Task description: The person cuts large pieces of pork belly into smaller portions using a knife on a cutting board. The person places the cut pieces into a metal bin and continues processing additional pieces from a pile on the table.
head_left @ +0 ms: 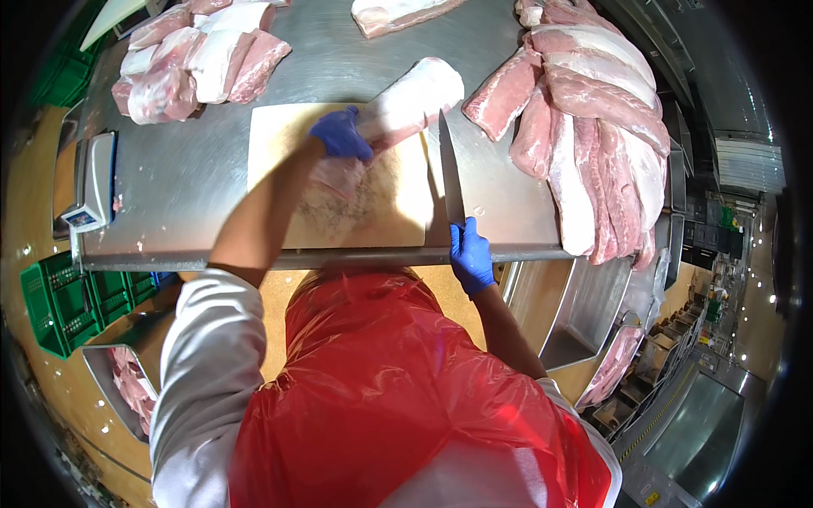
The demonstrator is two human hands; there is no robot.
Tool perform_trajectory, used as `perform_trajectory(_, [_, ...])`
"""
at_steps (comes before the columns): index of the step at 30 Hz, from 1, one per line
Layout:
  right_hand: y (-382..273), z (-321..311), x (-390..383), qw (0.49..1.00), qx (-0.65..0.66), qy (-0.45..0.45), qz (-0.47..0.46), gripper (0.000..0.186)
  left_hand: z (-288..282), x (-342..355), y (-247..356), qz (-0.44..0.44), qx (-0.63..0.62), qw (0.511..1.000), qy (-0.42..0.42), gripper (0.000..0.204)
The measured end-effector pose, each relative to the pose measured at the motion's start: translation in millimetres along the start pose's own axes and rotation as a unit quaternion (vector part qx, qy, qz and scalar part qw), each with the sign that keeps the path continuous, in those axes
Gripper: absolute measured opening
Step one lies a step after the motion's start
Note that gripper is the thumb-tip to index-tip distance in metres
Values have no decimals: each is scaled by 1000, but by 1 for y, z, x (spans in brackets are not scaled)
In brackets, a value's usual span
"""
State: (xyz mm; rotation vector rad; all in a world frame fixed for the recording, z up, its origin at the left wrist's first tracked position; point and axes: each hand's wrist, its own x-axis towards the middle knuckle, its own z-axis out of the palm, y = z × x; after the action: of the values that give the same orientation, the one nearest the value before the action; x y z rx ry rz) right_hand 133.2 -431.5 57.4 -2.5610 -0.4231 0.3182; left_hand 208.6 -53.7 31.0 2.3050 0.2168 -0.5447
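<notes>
On the cutting board (275,186) lies a long pork loin (415,93), tilted so that its fatty white far end reaches past the board's upper right corner. My left hand (342,134), in a blue glove, is closed over the loin's near part; a smaller end of meat (337,175) shows below it. In my blue-gloved right hand (472,258) is the handle of a long knife (451,173). The blade points away from me, right of the board, its tip close to the loin's right side. My fingers cover most of the handle.
Cut pork pieces (224,59) are piled at the far left of the steel table (186,182). Several whole loins (601,102) are stacked at the right, and another loin (402,13) lies at the far edge. A scale (95,182) and green crates (59,305) stand left.
</notes>
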Motion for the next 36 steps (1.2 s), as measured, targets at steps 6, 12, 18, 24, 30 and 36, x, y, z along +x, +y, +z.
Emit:
perform_trajectory(6, [17, 6, -22, 997, -57, -2, -56, 21, -5, -89, 15, -49, 49, 998, -1, 98])
perform_trajectory(12, [-9, 22, -36, 985, -110, -123, -56, 18, 96, -189, -32, -76, 143, 941, 297, 127])
perform_trajectory(18, [-36, 47, 9, 962, -128, -135, -201, 20, 60, -241, -69, -225, 24, 935, 273, 115])
perform_trajectory(24, [-100, 60, 78, 940, -192, -133, -250, 24, 76, -219, -69, -179, 24, 932, 313, 114])
perform_trajectory(30, [-112, 66, 96, 936, -186, -160, -251, 21, 88, -177, -17, -141, 74, 951, 264, 126])
perform_trajectory(36, [-20, 17, 60, 910, -268, -215, -231, 17, 93, -145, -1, -208, 156, 934, 245, 117])
